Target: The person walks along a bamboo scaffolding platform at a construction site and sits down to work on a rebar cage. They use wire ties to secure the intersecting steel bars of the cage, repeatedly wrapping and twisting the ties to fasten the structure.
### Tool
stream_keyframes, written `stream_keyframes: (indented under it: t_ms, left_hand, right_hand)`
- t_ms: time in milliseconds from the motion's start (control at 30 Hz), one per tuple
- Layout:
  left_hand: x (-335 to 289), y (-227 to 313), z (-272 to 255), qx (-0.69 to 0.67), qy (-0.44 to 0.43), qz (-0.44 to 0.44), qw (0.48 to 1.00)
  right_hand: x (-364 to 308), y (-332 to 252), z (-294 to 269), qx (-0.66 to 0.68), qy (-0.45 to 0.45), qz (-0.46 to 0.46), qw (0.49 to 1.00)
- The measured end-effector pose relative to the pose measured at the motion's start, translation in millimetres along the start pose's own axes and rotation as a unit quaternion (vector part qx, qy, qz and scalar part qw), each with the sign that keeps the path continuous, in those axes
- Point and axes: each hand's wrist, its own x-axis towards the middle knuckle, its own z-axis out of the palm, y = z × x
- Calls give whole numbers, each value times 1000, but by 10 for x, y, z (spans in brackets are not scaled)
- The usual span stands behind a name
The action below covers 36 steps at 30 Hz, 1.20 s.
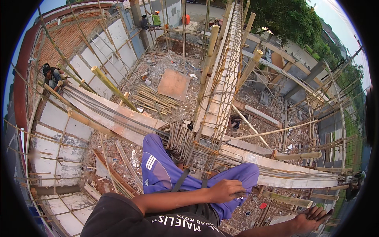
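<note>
Shirt (118, 217): black, at the lower edge, nearest the camera.
Left hand (226, 190): grip clenched around a thin dark tool (241, 194), too small to tell its kind; the hand rests on the right knee.
Right hand (312, 218): fingers stretched out and released, holding nothing; it hangs at the lower right, close to a bamboo pole (286, 199), whether touching I cannot tell.
Trousers (166, 173): purple with white stripes; the person sits with both knees bent, astride the rebar.
Strap (179, 181): dark, running between the legs.
Rebar cage (221, 87): long, tied with thin stirrups, lying in a pale form that runs away from the person toward the top of the view.
Cross beam (118, 114): pale formwork with long bars on it, running from the left to the right, meeting the cage just in front of the knees.
Bamboo (112, 87): poles standing and leaning as scaffold around both beams.
Ground (166, 67): far below, covered in rubble, with a flat brown board (173, 83) and a pile of bamboo sticks (154, 98) beside it.
Walls (67, 37): red brick at the upper left, grey plaster below it.
Other people: one crouched on the beam at the left (51, 75), two at the top by a wall (152, 19).
Trees (288, 17): green, at the upper right.
</note>
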Motion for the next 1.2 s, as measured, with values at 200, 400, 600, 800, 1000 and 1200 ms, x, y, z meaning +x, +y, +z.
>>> stream_keyframes:
  t_ms: [200, 400, 600, 800, 1000, 1200]
  left_hand:
    - [-21, -154, -356, 218, -38, 153, 963]
    - [-180, -126, -708, 250, -64, 117, 959]
    - [-140, 60, -1110, 314, 3, 133, 940]
    - [132, 98, -1390, 343, 31, 79, 936]
    - [-34, -56, -1822, 406, -31, 90, 909]
    - [-15, -165, -1915, 435, -51, 66, 896]
  right_hand:
    - [85, 39, 775, -143, 295, -89, 940]
    - [212, -172, 297, -117, 259, -66, 957]
    - [232, -82, 107, -9, 266, 0, 964]
    - [382, -6, -373, 7, 256, 36, 966]
    - [411, -157, -342, -46, 255, 2, 966]
    - [382, -110, -1141, -5, 209, 31, 977]
